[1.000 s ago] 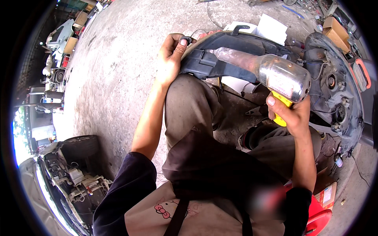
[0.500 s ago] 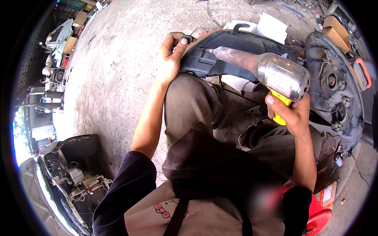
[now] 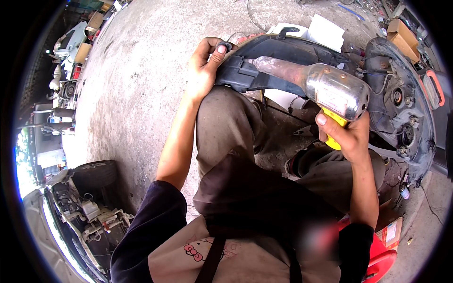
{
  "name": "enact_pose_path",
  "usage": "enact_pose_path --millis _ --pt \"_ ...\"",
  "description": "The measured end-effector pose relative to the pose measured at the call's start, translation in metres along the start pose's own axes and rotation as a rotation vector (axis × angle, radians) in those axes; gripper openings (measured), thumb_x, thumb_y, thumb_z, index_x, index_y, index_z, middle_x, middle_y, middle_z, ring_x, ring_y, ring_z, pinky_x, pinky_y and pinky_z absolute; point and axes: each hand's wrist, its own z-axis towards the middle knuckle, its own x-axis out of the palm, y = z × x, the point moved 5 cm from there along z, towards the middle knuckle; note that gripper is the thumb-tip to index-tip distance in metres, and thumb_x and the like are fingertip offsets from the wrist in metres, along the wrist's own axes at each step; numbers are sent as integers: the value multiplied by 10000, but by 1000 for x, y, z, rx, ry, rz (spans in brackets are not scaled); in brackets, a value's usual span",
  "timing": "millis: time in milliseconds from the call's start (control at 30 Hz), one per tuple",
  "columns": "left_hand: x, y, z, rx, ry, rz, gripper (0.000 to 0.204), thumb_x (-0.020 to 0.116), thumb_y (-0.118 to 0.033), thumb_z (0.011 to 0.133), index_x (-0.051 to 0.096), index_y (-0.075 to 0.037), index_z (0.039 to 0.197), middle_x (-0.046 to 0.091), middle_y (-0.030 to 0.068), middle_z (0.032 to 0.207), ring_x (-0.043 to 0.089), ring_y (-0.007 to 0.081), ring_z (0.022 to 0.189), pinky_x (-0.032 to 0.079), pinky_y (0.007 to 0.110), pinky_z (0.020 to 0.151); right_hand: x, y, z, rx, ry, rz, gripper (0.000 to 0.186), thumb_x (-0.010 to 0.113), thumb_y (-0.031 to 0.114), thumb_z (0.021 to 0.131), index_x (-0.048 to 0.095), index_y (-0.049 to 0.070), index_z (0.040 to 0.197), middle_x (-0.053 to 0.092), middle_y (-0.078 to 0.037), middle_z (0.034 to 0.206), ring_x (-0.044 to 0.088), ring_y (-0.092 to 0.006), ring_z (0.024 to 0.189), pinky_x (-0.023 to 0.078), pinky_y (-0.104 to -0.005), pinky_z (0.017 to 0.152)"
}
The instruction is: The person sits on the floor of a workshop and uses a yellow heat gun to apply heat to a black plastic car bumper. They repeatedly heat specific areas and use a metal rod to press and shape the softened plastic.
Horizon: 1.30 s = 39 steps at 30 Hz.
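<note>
A black plastic car lamp housing (image 3: 247,78) rests on my left knee. My left hand (image 3: 206,66) pinches a small dark rubbery piece (image 3: 226,46) at its left edge, thumb on top. My right hand (image 3: 347,132) is closed on the yellow handle of a metal heat gun (image 3: 339,87), its long nozzle pointing left at the housing near my left hand; whether the tip touches cannot be told. A second dark housing with bulb sockets (image 3: 401,108) lies at my right.
White foam or paper pieces (image 3: 325,33) lie behind the housing, with a cardboard box (image 3: 401,37) at upper right. A red plastic stool (image 3: 380,262) is beside me, a spray can (image 3: 404,192) at right. A car's exposed front end (image 3: 82,212) is at lower left, concrete floor (image 3: 118,94) around.
Both my hands and the heat gun have shifted very slightly up and to the left. The grips look the same.
</note>
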Motion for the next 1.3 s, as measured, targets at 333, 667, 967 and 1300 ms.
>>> enact_pose_path --millis 333,667,967,1300 --pt "2 -1 -2 -8 8 -11 226 590 -217 1047 630 -3 1109 730 61 1027 619 115 932 487 279 882 -2 -1 -1 28 36 -39 309 742 119 892 626 -39 1131 651 -60 798 587 -114 554 468 -263 498" --pt "7 -2 0 5 191 163 245 571 -221 1052 617 1 1146 723 97 1110 610 185 1077 453 329 1003 -4 1 0 -11 -7 -30 293 784 223 898 711 -40 1005 672 -41 711 619 -101 558 476 -250 498" --pt "7 -11 0 123 134 256 230 612 -261 1020 693 -53 1072 682 91 1051 572 251 1087 426 367 1002 -6 1 -1 -5 0 -26 269 784 215 893 703 -35 947 667 -42 702 617 -101 556 474 -251 499" --pt "7 -18 1 256 168 466 183 663 -216 975 682 -50 1049 658 112 1080 559 299 1105 407 399 1014 -6 -1 0 2 -7 -24 243 783 204 891 698 -23 895 654 -35 673 604 -96 552 455 -253 494"
